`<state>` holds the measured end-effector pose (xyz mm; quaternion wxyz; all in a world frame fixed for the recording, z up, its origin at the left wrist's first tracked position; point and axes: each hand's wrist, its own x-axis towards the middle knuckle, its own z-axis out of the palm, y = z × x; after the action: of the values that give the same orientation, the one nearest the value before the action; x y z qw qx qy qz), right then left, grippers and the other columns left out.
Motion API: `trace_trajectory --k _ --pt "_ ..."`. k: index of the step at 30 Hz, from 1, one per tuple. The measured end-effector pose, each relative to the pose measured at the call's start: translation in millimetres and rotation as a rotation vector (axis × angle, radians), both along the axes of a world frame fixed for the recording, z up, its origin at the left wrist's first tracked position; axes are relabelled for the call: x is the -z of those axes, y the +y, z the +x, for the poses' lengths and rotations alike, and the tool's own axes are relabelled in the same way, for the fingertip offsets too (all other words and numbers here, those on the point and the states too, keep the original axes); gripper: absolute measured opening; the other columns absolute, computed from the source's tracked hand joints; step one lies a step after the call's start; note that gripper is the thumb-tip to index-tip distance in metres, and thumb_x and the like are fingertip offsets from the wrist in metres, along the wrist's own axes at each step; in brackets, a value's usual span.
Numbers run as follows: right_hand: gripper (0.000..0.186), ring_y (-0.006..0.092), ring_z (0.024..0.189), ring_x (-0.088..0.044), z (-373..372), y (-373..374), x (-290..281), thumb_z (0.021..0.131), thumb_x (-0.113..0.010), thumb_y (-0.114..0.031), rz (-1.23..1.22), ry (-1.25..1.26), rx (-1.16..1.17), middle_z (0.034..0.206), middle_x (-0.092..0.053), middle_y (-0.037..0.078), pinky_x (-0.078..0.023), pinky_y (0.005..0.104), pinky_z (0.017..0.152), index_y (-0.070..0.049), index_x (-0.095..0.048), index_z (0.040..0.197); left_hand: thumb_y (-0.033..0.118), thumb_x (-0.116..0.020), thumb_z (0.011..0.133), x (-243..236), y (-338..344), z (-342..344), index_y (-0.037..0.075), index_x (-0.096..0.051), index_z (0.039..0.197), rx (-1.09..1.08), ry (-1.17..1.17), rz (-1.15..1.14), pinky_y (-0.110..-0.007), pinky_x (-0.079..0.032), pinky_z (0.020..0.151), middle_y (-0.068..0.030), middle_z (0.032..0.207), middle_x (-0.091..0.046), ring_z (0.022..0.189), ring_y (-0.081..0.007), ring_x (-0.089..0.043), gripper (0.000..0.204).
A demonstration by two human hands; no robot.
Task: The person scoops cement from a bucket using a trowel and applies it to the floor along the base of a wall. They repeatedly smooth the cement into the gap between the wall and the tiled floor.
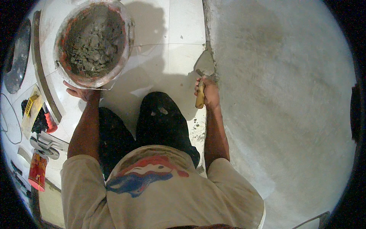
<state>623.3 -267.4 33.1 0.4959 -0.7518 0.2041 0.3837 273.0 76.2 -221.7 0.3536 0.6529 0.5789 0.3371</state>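
My right hand (208,92) grips the wooden handle of a trowel (203,72). Its metal blade lies against the edge of a grey cement-plastered surface (282,95), where that surface meets the white tiles (179,34). My left hand (82,92) holds the near rim of a round basin (93,42) filled with lumpy grey mortar. The basin's rim is smeared red and grey. My dark-trousered knees (160,118) are between the two hands.
At the left lie a long straight metal bar (45,80), a dark round pan (17,57), a yellow tool (31,105), a red-handled tool (49,122), metal trowels (47,145) and a red can (38,171). A thin cable (7,126) loops at the far left.
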Motion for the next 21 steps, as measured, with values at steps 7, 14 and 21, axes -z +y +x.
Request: trace_trajectory --k 7,14,21 --pt "0.031 0.0179 0.070 -0.059 13 8 11 0.107 -0.054 -0.033 0.325 0.184 0.204 0.089 -0.062 0.006 -0.050 0.0320 0.059 -0.004 -0.059 0.113 0.065 -0.048 0.098 2 3 1 0.011 -0.012 0.164 -0.058 -0.173 -0.076 -0.045 -0.005 0.129 -0.0148 0.170 -0.010 0.155 -0.0310 -0.017 0.092" --pt "0.034 0.0170 0.070 -0.057 -7 14 18 0.107 -0.052 -0.036 0.278 0.127 0.204 0.090 -0.062 0.005 -0.050 0.0311 0.060 -0.004 -0.061 0.113 0.057 -0.032 0.106 4 3 0 0.011 -0.013 0.164 -0.114 -0.373 -0.118 -0.045 -0.008 0.129 -0.0120 0.170 -0.016 0.153 -0.0279 -0.023 0.077" --pt "0.037 0.0161 0.070 -0.056 -14 16 22 0.107 -0.052 -0.037 0.270 0.107 0.244 0.087 -0.062 0.005 -0.048 0.0311 0.059 -0.003 -0.061 0.113 0.050 -0.018 0.112 -6 6 12 0.012 -0.016 0.164 -0.222 -0.661 -0.202 -0.045 -0.012 0.129 -0.0095 0.170 -0.021 0.152 -0.0255 -0.028 0.064"
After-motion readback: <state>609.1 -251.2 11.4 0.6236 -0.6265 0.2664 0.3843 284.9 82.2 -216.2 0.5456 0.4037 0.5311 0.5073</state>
